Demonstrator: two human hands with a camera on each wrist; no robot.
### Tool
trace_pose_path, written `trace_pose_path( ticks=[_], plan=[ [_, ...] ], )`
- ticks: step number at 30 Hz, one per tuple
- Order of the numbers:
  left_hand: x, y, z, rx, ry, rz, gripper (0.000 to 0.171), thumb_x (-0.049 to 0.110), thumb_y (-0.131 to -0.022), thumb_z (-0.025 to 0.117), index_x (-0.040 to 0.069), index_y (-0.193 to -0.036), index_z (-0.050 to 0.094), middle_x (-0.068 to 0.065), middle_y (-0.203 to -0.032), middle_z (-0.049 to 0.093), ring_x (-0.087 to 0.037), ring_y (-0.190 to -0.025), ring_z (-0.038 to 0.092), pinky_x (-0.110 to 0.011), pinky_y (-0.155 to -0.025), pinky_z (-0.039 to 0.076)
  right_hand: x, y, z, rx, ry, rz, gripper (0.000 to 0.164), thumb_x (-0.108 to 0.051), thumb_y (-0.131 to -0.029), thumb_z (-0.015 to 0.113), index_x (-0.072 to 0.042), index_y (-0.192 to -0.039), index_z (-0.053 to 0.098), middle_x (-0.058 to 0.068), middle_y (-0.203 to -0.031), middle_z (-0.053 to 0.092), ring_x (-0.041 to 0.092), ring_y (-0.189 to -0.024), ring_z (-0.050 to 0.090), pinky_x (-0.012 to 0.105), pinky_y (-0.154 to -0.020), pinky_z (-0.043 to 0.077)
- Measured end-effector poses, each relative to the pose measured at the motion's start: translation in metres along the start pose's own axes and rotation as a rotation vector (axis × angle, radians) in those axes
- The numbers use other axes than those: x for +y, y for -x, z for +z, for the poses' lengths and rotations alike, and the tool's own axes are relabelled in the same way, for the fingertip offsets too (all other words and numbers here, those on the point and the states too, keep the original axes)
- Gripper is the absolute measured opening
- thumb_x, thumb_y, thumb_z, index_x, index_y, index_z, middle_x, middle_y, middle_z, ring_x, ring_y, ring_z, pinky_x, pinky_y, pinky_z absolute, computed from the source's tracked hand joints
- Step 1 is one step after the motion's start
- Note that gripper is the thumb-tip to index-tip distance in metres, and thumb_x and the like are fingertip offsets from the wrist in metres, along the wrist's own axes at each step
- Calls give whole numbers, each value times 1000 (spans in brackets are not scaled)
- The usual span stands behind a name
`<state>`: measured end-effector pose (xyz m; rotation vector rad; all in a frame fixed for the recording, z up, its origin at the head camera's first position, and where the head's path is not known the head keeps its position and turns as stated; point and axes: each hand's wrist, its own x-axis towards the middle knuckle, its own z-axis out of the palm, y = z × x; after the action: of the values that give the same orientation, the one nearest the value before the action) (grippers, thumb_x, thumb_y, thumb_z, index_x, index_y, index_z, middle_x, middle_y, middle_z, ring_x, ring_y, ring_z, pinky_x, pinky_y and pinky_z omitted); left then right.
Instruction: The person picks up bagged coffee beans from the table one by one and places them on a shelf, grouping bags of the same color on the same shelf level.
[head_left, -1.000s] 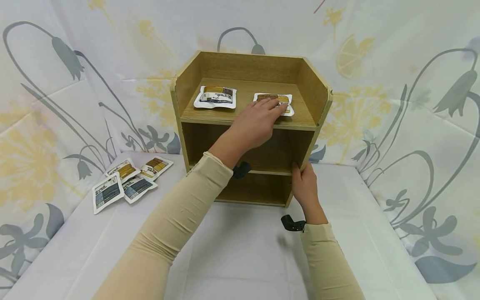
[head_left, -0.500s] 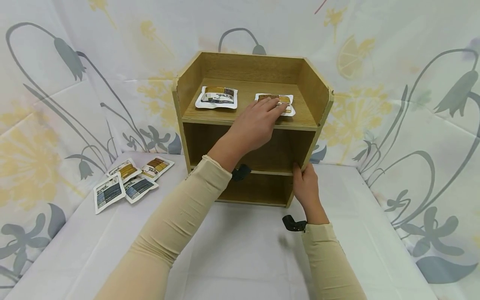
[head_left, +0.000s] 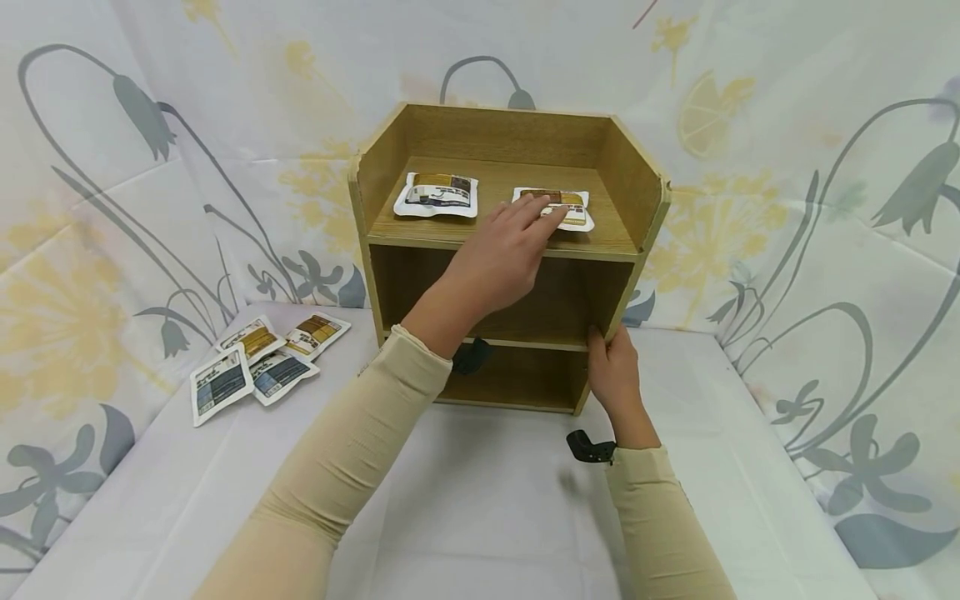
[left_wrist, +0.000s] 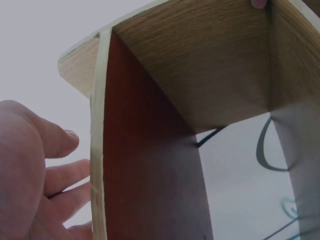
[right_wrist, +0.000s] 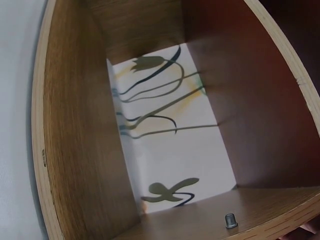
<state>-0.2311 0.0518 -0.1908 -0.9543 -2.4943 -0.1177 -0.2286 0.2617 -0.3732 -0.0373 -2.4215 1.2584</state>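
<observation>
A small wooden shelf unit (head_left: 510, 243) stands with a raised rim around its top. On that top lie two flat white-edged pouches with brown and yellow labels, a left pouch (head_left: 437, 195) and a right pouch (head_left: 572, 215). My left hand (head_left: 498, 262) reaches over the front edge, its extended fingers over the right pouch and covering part of it. In the left wrist view its thumb stands apart from loosely bent fingers. My right hand (head_left: 617, 371) grips the unit's right side panel, thumb at the front edge; its other fingers are mostly hidden behind the panel.
Several more pouches (head_left: 277, 377) lie overlapping on the white-covered table (head_left: 480, 500) at the left. Inside the unit, a small metal shelf pin (right_wrist: 230, 220) sticks out of a panel. Patterned cloth (head_left: 750, 250) hangs behind and at both sides.
My left hand has drawn back slightly toward the left and front, uncovering more of the right pouch. The right hand keeps its grip on the side panel.
</observation>
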Motion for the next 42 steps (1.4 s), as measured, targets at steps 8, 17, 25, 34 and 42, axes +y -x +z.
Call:
trace_pose_path(
  ticks=[8, 17, 25, 34, 42],
  plan=[
    [-6, 15, -3, 87, 11, 19, 45, 13, -102, 39, 10, -147, 41, -14, -151, 42, -29, -142, 38, -39, -119, 28, -2, 0, 0, 3, 1, 17, 50, -41, -103, 32, -3, -133, 44, 24, -124, 56, 41, -110, 58, 57, -87, 50],
    [-12, 32, -2, 174, 76, 29, 44, 15, -101, 44, 6, -144, 45, -15, -146, 48, -30, -137, 44, -38, -117, 32, -3, 1, -1, 1, -8, 15, 50, -40, -103, 33, -3, -134, 44, 25, -125, 55, 41, -112, 58, 57, -88, 49],
    [-15, 45, -3, 241, 118, 27, 46, 13, -98, 50, 7, -143, 47, -15, -142, 50, -29, -128, 52, -39, -110, 41, -4, 2, -2, -4, -15, 16, 50, -40, -103, 33, -3, -135, 44, 25, -127, 55, 41, -115, 56, 58, -91, 48],
    [-17, 59, -5, 302, 120, 33, 46, 15, -96, 55, 7, -141, 49, -13, -138, 54, -29, -124, 55, -41, -106, 44, -6, 2, -2, -8, -20, 20, 49, -39, -103, 34, -3, -136, 43, 25, -128, 54, 41, -115, 57, 58, -91, 48],
    [-19, 71, -7, 315, 134, 26, 47, 16, -95, 57, 7, -140, 50, -12, -135, 56, -30, -123, 56, -43, -104, 45, -5, 2, -1, 6, -20, 5, 49, -38, -103, 34, -2, -136, 43, 25, -128, 54, 42, -117, 56, 59, -94, 47]
  ],
)
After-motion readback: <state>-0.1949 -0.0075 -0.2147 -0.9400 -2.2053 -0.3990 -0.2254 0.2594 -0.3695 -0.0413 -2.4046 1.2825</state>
